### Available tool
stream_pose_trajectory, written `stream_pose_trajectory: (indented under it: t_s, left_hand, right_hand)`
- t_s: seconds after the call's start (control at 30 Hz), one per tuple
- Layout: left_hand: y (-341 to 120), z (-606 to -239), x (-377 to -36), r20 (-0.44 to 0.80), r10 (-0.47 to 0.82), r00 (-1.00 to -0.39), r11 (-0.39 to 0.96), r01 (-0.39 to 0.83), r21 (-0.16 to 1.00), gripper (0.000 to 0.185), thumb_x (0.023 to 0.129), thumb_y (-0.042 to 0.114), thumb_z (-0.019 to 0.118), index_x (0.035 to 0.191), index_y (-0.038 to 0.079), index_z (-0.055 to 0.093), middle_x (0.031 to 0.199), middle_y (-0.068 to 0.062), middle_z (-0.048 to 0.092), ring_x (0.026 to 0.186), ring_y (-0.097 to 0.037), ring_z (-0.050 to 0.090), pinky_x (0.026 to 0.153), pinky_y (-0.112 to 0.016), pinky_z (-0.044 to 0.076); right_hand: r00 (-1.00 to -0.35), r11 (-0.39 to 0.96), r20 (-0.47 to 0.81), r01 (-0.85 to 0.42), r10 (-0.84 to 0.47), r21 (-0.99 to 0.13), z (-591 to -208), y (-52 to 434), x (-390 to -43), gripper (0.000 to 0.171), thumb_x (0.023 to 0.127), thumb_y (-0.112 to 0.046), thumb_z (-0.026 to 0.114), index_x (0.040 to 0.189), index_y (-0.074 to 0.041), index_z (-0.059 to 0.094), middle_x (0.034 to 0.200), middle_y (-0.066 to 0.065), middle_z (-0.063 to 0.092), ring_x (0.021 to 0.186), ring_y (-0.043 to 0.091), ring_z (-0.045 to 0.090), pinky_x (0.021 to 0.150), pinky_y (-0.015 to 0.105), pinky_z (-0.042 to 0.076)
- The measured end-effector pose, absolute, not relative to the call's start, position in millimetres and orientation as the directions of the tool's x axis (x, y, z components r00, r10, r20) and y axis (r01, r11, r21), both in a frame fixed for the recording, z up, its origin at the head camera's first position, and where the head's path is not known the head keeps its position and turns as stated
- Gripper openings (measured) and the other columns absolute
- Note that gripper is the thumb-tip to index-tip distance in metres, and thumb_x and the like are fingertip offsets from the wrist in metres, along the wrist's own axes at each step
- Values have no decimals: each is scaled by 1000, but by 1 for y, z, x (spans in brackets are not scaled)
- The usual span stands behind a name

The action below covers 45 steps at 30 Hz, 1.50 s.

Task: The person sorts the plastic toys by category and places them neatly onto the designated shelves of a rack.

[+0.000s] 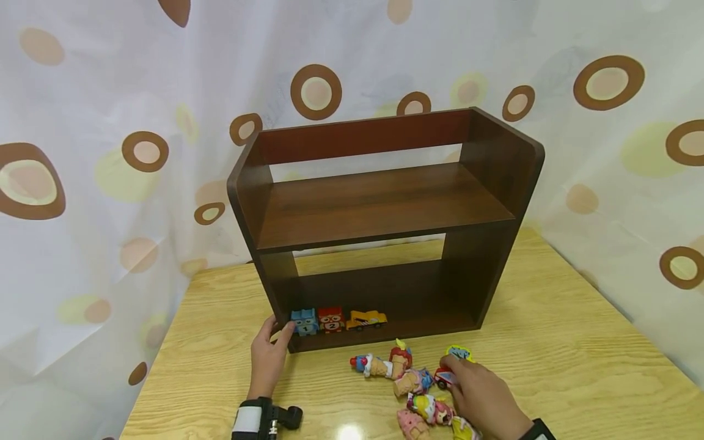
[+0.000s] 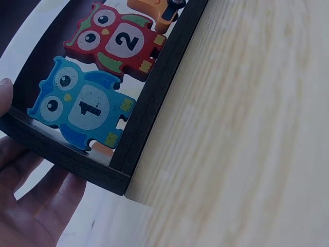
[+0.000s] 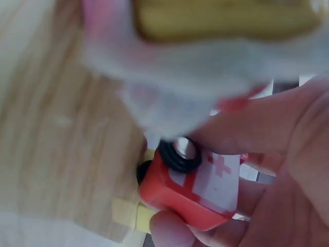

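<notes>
My left hand (image 1: 267,360) grips the lower left side of the dark brown shelf (image 1: 385,208), thumb inside and fingers outside. Beside the thumb, on the bottom board, stand a blue owl block marked 1 (image 2: 85,105), a red owl block marked 2 (image 2: 115,41) and a yellow toy truck (image 1: 366,319). On the table at the right, my right hand (image 1: 486,397) pinches a small red and white toy ambulance (image 3: 213,185) with a red cross. Part of the ambulance is hidden by the fingers. A yellow-edged piece with blue (image 1: 459,353) lies just beyond that hand.
Several ice-cream-cone toys (image 1: 412,382) lie in a loose heap left of the right hand, in front of the shelf. The wooden table (image 1: 572,342) runs out to both sides. A spotted white curtain (image 1: 357,55) hangs behind.
</notes>
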<state>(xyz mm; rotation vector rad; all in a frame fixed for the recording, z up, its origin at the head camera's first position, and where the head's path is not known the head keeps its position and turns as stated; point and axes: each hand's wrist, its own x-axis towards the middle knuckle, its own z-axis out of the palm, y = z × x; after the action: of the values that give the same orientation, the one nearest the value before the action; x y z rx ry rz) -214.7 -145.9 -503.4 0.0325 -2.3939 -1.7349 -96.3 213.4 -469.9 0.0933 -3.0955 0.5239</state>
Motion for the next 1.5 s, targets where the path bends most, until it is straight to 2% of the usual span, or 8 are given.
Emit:
stream_pose_trajectory:
  t_s: [0.23, 0.47, 0.63, 0.8, 1.13, 1.3, 1.5]
  left_hand:
    - [-145, -501, -214, 134, -130, -982, 321, 86, 943, 51, 98, 39, 61, 140, 11, 54, 141, -14, 59, 133, -35, 53, 106, -54, 47]
    - [-145, -501, -214, 127, -133, -983, 318, 78, 945, 51, 98, 39, 61, 140, 12, 54, 141, -14, 59, 133, -35, 52, 107, -55, 47]
    - [-145, -502, -214, 114, -136, -984, 323, 65, 944, 52, 98, 41, 60, 141, 12, 53, 142, -14, 57, 134, -35, 52, 108, -54, 46]
    - [-145, -502, -214, 111, -138, -984, 324, 61, 944, 52, 98, 41, 60, 141, 12, 53, 143, -14, 57, 134, -35, 51, 108, -55, 46]
    - [-145, -501, -214, 125, -141, -982, 326, 74, 943, 51, 98, 39, 60, 141, 12, 54, 141, -14, 58, 133, -35, 52, 107, -55, 47]
    - [-145, -502, -213, 133, -138, -982, 324, 82, 943, 51, 98, 39, 60, 140, 11, 54, 141, -14, 58, 133, -35, 52, 107, -55, 46]
    - [-145, -502, -213, 163, -128, -978, 328, 113, 938, 50, 99, 38, 60, 140, 10, 55, 142, -15, 58, 133, -36, 52, 107, -57, 46]
  right_hand:
    - [-997, 932, 67, -50, -28, -358, -460, 215, -96, 32, 85, -12, 69, 117, -11, 64, 88, 0, 71, 66, 7, 54, 58, 29, 46]
    - [-961, 932, 271, -153, -62, -330, -442, 219, -101, 29, 83, -12, 78, 111, -12, 67, 95, 5, 72, 81, 14, 65, 67, 35, 56]
    - [-927, 922, 363, -217, -92, -321, -428, 220, -111, 32, 82, -11, 79, 112, -15, 69, 95, 4, 72, 77, 11, 58, 63, 29, 52]
    - [-901, 915, 415, -266, -125, -304, -414, 218, -121, 32, 84, -12, 78, 114, -15, 69, 92, 1, 71, 73, 8, 51, 59, 22, 44]
    - [-863, 900, 483, -318, -144, -300, -388, 210, -134, 43, 81, -12, 81, 121, -8, 65, 92, 8, 69, 74, 11, 51, 58, 21, 44]
    - [-851, 897, 505, -327, -143, -298, -375, 207, -140, 39, 80, -12, 82, 115, -7, 66, 90, 9, 68, 72, 12, 50, 57, 21, 44]
    - [-817, 891, 551, -365, -168, -270, -367, 205, -145, 36, 78, -11, 83, 111, -9, 69, 93, 9, 71, 76, 15, 54, 61, 26, 50]
